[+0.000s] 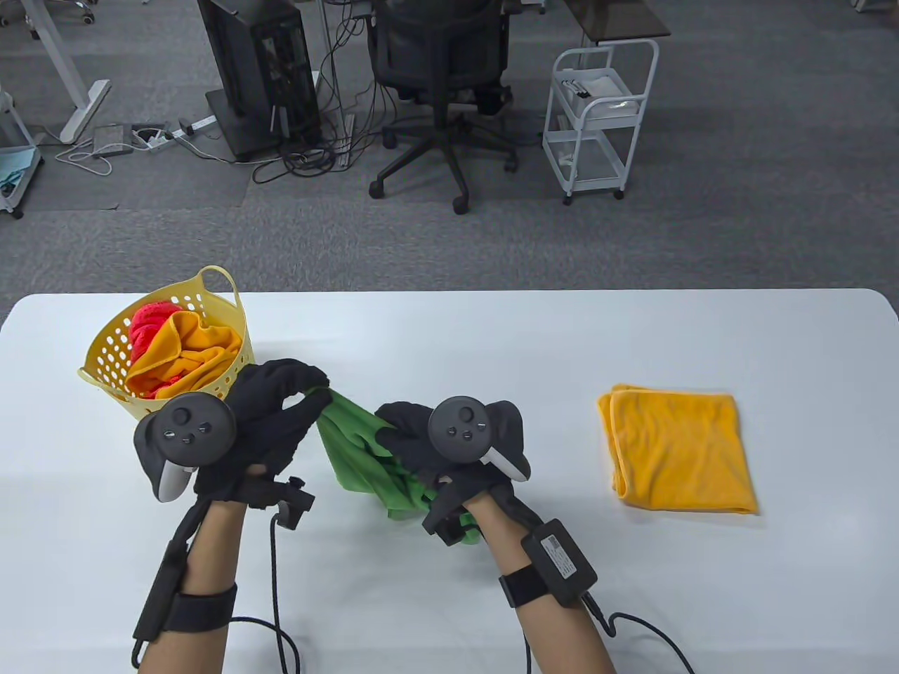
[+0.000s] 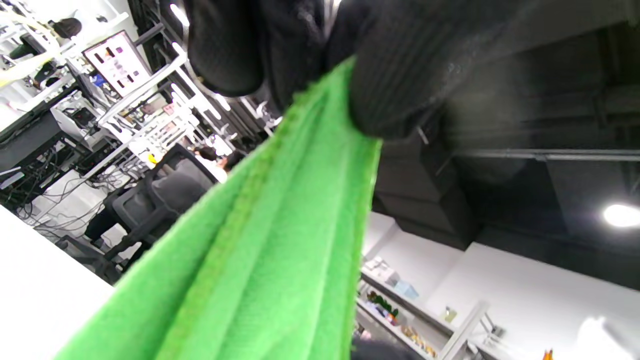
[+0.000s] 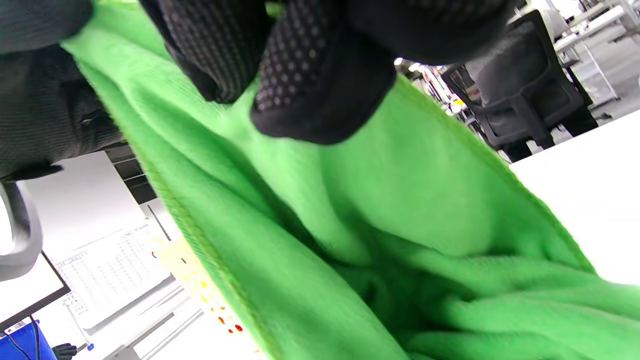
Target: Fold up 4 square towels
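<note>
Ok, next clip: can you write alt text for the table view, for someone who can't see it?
Two gloved hands hold a bunched green towel above a white table, the left hand pinching its upper end and the right hand gripping its middle. A yellow basket with orange and red towels stands at the left; a folded orange towel lies at the right.

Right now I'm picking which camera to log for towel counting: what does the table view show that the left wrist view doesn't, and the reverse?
Only the table view shows the yellow perforated plastic basket holding an orange towel and a red one, the folded orange towel lying on the white table, and the right hand. Only the left wrist view shows, close up, the left hand's gloved fingertips pinching the cloth's edge. Both show the crumpled green towel held by the left hand.
</note>
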